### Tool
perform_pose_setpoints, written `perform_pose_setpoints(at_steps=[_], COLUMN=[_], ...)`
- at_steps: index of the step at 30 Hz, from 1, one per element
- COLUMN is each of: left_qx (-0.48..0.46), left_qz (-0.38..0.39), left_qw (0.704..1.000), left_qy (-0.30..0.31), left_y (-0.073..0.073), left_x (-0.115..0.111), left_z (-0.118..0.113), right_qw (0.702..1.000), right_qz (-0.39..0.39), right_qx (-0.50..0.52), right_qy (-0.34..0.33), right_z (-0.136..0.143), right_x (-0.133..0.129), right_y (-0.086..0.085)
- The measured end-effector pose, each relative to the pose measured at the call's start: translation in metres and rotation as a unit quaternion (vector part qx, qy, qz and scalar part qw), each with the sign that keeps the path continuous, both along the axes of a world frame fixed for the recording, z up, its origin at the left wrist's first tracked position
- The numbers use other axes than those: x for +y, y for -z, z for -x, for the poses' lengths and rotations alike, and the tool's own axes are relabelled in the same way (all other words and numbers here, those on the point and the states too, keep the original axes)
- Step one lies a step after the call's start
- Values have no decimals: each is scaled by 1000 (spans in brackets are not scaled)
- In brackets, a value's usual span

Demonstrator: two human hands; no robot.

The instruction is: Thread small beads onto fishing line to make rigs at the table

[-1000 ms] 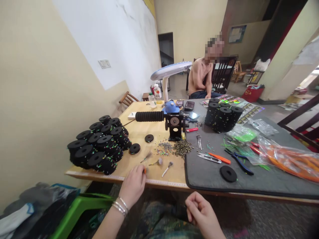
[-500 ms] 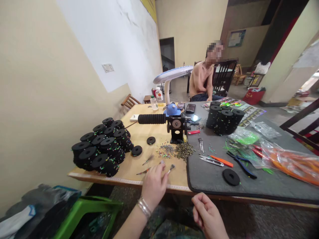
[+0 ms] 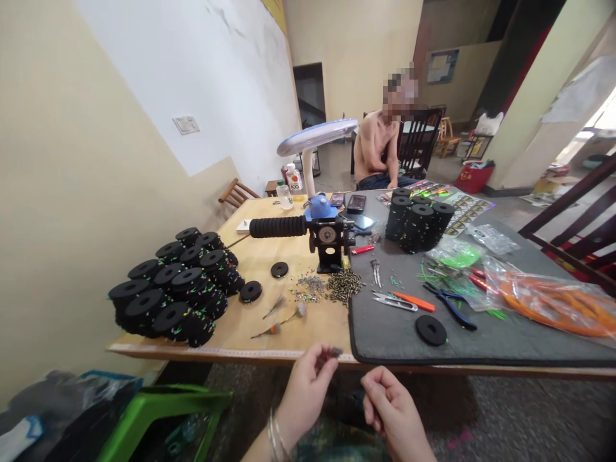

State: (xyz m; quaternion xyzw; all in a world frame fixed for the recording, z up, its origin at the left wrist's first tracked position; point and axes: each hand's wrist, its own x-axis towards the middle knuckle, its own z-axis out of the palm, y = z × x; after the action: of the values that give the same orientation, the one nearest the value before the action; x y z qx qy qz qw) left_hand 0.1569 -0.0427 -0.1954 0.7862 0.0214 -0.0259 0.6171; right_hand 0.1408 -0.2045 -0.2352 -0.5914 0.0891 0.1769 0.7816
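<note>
My left hand (image 3: pixel 308 385), with bracelets at the wrist, is closed just past the table's front edge. Between its thumb and fingers it pinches a small grey-tipped bundle (image 3: pixel 337 351); most of that is hidden by the fingers. Close by on the right, my right hand (image 3: pixel 392 407) is curled with thumb and forefinger pressed together, and whatever they hold is too small to make out. Similar thin bundles with grey tufts (image 3: pixel 299 310) lie on the wood ahead. Behind them are piles of tiny grey beads (image 3: pixel 310 285) and brass-and-black pieces (image 3: pixel 344 287).
A black hand-held winding device (image 3: pixel 330 240) stands mid-table before a lamp (image 3: pixel 319 206). Stacked black foam spools (image 3: pixel 168 276) fill the left; more spools (image 3: pixel 418 221) stand right. Snips (image 3: pixel 394 302), pliers (image 3: pixel 452 307) and a foam ring (image 3: pixel 431 330) lie on the grey mat (image 3: pixel 385 340). A person (image 3: pixel 380 147) sits beyond.
My left hand has drawn back from the table toward my right hand, carrying the grey-tipped bundle. My right hand stays nearly in place. The view has shifted slightly.
</note>
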Motion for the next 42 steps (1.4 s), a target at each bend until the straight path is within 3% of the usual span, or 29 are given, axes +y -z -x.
perform_pose_setpoints(at_steps=[3, 6, 21, 32, 42], left_qx=[121, 182, 133, 207, 190], left_qz=[150, 215, 164, 300, 224], left_qw=[981, 959, 978, 931, 954], left_qy=[-6, -17, -7, -5, -55], left_y=[10, 19, 29, 28, 39], left_x=[-5, -8, -18, -21, -17], left_z=[21, 34, 43, 44, 40], right_qw=[999, 997, 995, 996, 991], right_qz=[21, 37, 62, 44, 77], right_qx=[7, 15, -38, -25, -2], right_qy=[-26, -61, -66, -79, -107], right_z=[2, 4, 7, 7, 10], right_x=[6, 12, 13, 13, 11], right_y=[-6, -6, 6, 3, 11])
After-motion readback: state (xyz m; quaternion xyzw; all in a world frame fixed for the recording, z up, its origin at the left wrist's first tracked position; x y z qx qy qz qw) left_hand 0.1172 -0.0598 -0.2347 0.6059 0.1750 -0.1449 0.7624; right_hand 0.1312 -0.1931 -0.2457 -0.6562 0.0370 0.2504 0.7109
